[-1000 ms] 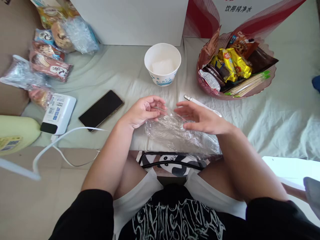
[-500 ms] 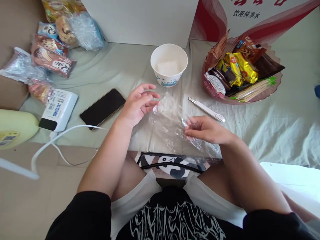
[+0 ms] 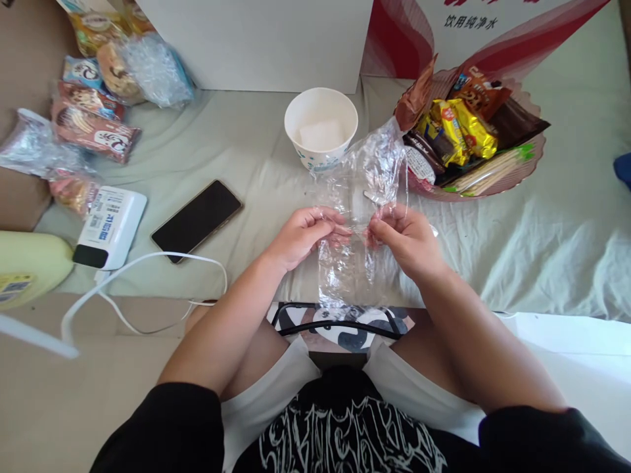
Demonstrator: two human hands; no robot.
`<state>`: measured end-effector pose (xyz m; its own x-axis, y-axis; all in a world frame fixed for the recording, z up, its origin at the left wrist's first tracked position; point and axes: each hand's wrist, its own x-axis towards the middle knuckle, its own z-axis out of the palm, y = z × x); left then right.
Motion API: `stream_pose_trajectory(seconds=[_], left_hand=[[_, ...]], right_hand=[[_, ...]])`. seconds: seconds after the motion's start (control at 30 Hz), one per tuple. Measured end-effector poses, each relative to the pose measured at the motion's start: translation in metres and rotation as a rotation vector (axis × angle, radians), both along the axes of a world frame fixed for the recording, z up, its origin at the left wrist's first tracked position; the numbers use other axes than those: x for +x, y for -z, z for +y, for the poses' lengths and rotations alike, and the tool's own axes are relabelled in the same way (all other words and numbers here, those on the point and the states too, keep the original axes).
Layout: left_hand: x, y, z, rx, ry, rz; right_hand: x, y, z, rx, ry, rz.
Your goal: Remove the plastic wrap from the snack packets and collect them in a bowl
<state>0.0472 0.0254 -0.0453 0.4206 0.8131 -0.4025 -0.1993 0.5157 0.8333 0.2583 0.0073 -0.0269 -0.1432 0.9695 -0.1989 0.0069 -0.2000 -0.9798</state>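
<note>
Clear plastic bag [image 3: 357, 217] now held up between both hands over the near edge of the cloth-covered surface [image 3: 542, 223], stretched roughly upright; its upper part rises in front of the white paper bowl [image 3: 320, 125] and the rim of the snack basket [image 3: 527, 174]. Half a second ago the film lay crumpled and low on the cloth, with the left hand open and off it and only the right hand pinching a wad; a second ago both hands were loosely spread over it. Now the left hand [image 3: 303, 236] has closed, thumb and fingertips pinched on the bag's left edge, and the right hand [image 3: 407, 240] is likewise closed in a pinch on the right edge, the two close together at mid-height. Judgement: the bag has gone from flattened to being pulled open or straightened. The small white tool [image 3: 371, 195] shows through the film, lying on the cloth. Further out, left: dark phone [image 3: 197, 220], white charger box [image 3: 111, 226], wrapped snacks [image 3: 91, 125].
</note>
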Motion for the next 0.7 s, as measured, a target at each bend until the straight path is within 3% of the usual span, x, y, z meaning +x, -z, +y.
stream_pose_trajectory(seconds=[0.1,0.3,0.53,0.7], left_hand=[[-0.007,-0.002,0.003,0.086,-0.091,0.104],[-0.015,0.002,0.002,0.235,0.070,0.167],[-0.020,-0.003,0.005,0.257,-0.062,0.048],[-0.024,-0.011,0.005,0.253,-0.109,0.043]], right_hand=[[0.002,0.002,0.000,-0.020,-0.005,-0.056],[-0.001,0.005,0.000,0.050,-0.042,-0.106],[0.005,0.007,-0.002,0.019,-0.096,-0.073],[0.006,0.009,-0.002,0.089,-0.016,0.022]])
